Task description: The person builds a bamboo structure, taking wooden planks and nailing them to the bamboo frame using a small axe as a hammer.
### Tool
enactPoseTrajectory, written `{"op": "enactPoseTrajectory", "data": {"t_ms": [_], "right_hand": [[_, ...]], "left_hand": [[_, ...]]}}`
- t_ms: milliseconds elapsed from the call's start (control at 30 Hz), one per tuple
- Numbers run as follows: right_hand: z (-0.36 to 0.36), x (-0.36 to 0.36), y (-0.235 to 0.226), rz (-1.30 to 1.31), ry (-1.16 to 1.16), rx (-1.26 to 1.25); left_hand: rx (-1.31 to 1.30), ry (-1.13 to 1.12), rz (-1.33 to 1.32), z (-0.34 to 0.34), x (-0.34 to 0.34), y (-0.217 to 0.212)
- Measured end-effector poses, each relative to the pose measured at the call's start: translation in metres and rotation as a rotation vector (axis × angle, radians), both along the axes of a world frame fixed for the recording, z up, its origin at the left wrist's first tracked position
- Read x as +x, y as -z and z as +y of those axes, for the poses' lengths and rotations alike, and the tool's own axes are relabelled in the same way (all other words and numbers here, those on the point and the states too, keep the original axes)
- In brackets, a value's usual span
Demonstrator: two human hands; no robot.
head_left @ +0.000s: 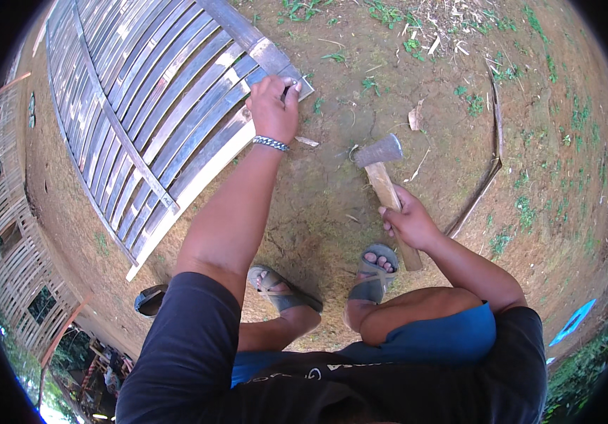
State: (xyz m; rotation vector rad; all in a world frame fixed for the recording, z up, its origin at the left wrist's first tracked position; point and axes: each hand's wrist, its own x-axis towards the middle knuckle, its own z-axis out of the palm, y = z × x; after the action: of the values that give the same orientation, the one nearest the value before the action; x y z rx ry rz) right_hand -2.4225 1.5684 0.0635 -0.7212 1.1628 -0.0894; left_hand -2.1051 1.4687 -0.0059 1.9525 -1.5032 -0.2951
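Observation:
My right hand [411, 220] is wrapped round the wooden handle of a hatchet [383, 185]. Its grey metal head points away from me, raised over the dirt to the right of a slatted bamboo panel [156, 120]. At the panel's near right corner my left hand [273, 106] is closed, thumb and fingers pinched together against the end of the frame. A small shiny bit shows at those fingertips, too small to name. A chain bracelet [270, 143] circles my left wrist.
My sandalled feet [286, 290] stand on bare ground between the panel and the hatchet. A loose dark sandal [150, 300] lies at the left. To the right, a long bent strip [496, 134] rests on the dirt. A woven bamboo wall [14, 240] stands far left.

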Motion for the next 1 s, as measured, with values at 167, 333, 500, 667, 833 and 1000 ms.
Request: {"op": "enactPoseTrajectory", "data": {"t_ms": [167, 333, 500, 667, 833, 1000], "right_hand": [[-0.014, 0.012, -0.008, 0.072, -0.123, -0.118], [-0.037, 0.027, -0.011, 0.189, -0.340, -0.793], [-0.079, 0.059, -0.021, 0.166, -0.386, -0.858], [-0.117, 0.091, -0.030, 0.279, -0.496, -0.972], [-0.118, 0.095, -0.011, 0.303, -0.496, -1.151], [-0.117, 0.099, -0.009, 0.321, -0.505, -1.070]], "left_hand": [[-0.104, 0.023, -0.078, 0.002, -0.002, 0.002], [-0.168, 0.030, -0.086, 0.002, -0.004, 0.008], [-0.202, 0.058, -0.060, 0.003, -0.001, 0.013], [-0.202, 0.052, -0.028, 0.006, 0.001, 0.010], [-0.228, 0.048, -0.020, 0.004, -0.002, 0.001], [-0.237, 0.037, -0.006, 0.005, 0.000, 0.001]]}}
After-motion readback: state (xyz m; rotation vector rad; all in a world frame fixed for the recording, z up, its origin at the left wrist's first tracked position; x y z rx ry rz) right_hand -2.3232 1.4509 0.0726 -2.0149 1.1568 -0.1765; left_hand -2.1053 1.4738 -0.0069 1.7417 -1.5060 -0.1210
